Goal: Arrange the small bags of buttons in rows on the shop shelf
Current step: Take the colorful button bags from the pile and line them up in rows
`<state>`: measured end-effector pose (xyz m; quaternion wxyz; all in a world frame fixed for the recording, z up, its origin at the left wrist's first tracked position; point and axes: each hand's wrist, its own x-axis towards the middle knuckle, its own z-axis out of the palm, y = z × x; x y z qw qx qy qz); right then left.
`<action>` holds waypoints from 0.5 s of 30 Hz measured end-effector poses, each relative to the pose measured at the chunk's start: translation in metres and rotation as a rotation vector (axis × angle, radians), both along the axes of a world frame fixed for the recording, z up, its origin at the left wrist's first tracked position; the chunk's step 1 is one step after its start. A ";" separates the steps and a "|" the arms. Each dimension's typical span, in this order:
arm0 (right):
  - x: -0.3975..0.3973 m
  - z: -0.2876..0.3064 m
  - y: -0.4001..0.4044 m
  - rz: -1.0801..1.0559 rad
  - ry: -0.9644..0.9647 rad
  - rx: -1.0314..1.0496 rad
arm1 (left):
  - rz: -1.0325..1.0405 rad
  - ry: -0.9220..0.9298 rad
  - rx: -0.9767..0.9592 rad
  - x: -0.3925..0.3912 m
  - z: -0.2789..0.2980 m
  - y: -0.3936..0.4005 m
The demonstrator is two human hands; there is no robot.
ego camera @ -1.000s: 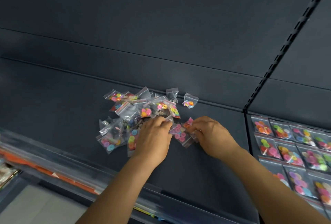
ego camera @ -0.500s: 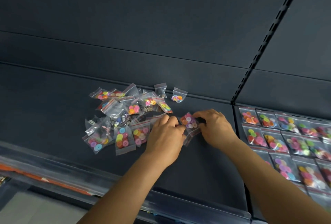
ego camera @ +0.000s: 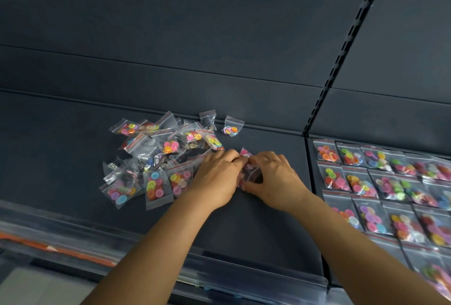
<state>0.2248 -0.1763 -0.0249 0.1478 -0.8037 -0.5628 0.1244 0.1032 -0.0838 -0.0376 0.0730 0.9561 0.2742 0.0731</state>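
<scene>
Pinching one small bag [ego camera: 249,170] between them, left hand [ego camera: 217,177] and right hand [ego camera: 275,180] work mid-shelf [ego camera: 256,226]. Rows of bags [ego camera: 380,182] already fill the shelf's right section; a loose heap [ego camera: 161,158] toward its back edge awaits sorting, so roughly halfway by my reckoning.

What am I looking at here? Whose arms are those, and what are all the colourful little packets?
There is no machine here. The picture comes from a camera worn on a person's head, looking down, so the two arms are that person's own. The left hand and the right hand together pinch one small clear bag of buttons. To the left lies a jumbled pile of bags, each holding bright buttons. They rest on a dark shop shelf. On the right, on the next shelf section, more bags already lie flat in neat rows. One bag sits alone behind the pile.
</scene>
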 end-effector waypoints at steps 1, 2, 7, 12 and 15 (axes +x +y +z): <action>0.000 0.000 0.000 -0.016 -0.006 0.008 | 0.009 0.005 -0.001 0.001 0.000 0.000; 0.002 0.000 0.001 -0.030 -0.015 0.022 | 0.014 0.006 0.001 0.001 0.000 -0.002; 0.010 0.005 0.004 -0.070 -0.048 0.069 | 0.029 -0.044 0.017 -0.001 0.000 -0.026; 0.012 0.006 -0.008 -0.173 -0.030 0.095 | 0.121 -0.193 -0.011 -0.004 0.000 -0.029; 0.004 0.006 -0.017 -0.151 0.022 0.089 | 0.071 -0.163 -0.030 -0.001 0.003 -0.023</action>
